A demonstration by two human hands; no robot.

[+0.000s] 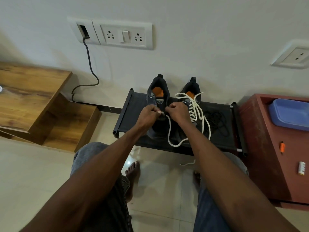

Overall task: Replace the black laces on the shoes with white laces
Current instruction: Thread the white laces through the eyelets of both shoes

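Observation:
Two dark shoes with orange insoles stand side by side on a black fabric rack (133, 106), heels toward the wall. The right shoe (192, 91) carries a white lace threaded through its eyelets, ends hanging loose. Over the left shoe (158, 91) my left hand (148, 115) and my right hand (177, 112) are curled, each pinching the white lace (169, 131) near the eyelets. That lace loops down over the rack's front edge. A heap of black laces (215, 121) lies on the rack right of the shoes. The left shoe's eyelets are hidden by my hands.
A red-brown cabinet (260, 134) with a blue lidded box (291, 113) stands at the right. A wooden stepped unit (33, 97) stands at the left. A cable (90, 67) runs down the wall from a socket panel (123, 35). My bare feet rest on the tiled floor.

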